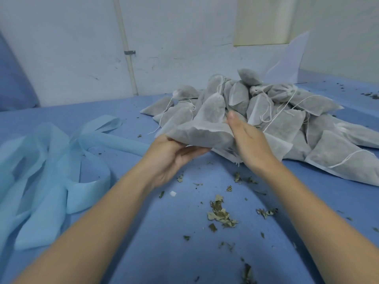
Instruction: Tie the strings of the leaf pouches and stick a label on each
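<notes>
Scuffed white wall [71,48] with pale pipe [127,50] (clipped midway), perhaps a shuttered window [264,19].

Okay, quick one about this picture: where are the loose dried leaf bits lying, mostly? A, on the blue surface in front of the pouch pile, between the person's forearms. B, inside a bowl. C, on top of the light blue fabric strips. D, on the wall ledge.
A: the leaf bits lie scattered on the blue surface nearer the camera than the pouch pile, between the forearms, apart from the light blue fabric strips.
</notes>
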A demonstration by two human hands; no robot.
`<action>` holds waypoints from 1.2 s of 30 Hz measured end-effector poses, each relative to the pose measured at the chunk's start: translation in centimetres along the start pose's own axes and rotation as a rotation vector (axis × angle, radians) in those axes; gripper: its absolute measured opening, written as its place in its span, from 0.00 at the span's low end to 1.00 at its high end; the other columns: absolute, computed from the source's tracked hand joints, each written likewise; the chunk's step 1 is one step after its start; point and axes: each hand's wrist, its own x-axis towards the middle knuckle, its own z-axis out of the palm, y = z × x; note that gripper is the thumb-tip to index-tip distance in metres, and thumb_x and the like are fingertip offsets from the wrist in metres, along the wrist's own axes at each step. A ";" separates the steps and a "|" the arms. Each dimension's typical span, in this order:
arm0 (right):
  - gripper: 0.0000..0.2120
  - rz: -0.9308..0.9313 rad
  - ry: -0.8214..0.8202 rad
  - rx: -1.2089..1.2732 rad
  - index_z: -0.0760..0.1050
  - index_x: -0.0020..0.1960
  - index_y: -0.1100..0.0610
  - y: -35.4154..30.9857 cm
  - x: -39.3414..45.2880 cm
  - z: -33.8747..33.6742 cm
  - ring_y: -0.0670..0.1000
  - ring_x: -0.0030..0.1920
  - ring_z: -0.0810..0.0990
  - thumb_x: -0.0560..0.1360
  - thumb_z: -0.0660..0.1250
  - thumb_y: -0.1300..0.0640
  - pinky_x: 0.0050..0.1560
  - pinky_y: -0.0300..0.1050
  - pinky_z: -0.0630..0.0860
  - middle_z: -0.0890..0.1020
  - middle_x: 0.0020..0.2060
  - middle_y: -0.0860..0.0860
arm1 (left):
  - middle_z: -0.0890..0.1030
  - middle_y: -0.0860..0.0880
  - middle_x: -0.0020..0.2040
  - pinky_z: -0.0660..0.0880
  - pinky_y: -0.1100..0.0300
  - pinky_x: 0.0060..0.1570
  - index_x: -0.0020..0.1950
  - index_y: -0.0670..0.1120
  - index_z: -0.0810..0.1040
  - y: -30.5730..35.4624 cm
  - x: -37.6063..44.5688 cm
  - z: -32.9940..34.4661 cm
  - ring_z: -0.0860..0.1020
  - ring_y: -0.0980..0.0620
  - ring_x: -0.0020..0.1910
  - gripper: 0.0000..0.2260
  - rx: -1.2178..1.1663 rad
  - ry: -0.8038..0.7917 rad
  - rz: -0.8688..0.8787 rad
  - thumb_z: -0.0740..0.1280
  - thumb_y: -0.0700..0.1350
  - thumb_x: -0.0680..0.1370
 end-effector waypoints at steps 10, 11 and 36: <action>0.25 -0.127 0.146 -0.298 0.56 0.28 0.52 -0.3 0.0 1.2 0.44 0.26 0.65 0.80 0.55 0.42 0.30 0.38 0.61 0.62 0.22 0.45 | 0.82 0.55 0.52 0.74 0.63 0.53 0.61 0.59 0.75 3.5 -2.4 -1.3 0.79 0.56 0.52 0.31 0.827 0.010 0.065 0.69 0.41 0.59; 0.25 -0.135 0.145 -0.313 0.56 0.28 0.52 -0.4 0.0 1.5 0.45 0.26 0.65 0.80 0.55 0.42 0.30 0.39 0.60 0.62 0.21 0.46 | 0.80 0.57 0.50 0.73 0.65 0.51 0.60 0.59 0.75 3.5 -2.6 -0.6 0.77 0.58 0.51 0.29 1.019 0.007 0.083 0.69 0.46 0.59; 0.06 -0.189 -0.189 -0.025 0.69 0.52 0.52 -2.0 -2.2 4.2 0.41 0.31 0.75 0.76 0.64 0.56 0.36 0.32 0.68 0.79 0.31 0.45 | 0.76 0.52 0.42 0.64 0.59 0.35 0.46 0.52 0.71 1.1 -1.9 1.6 0.73 0.51 0.41 0.06 1.766 0.131 0.255 0.63 0.52 0.74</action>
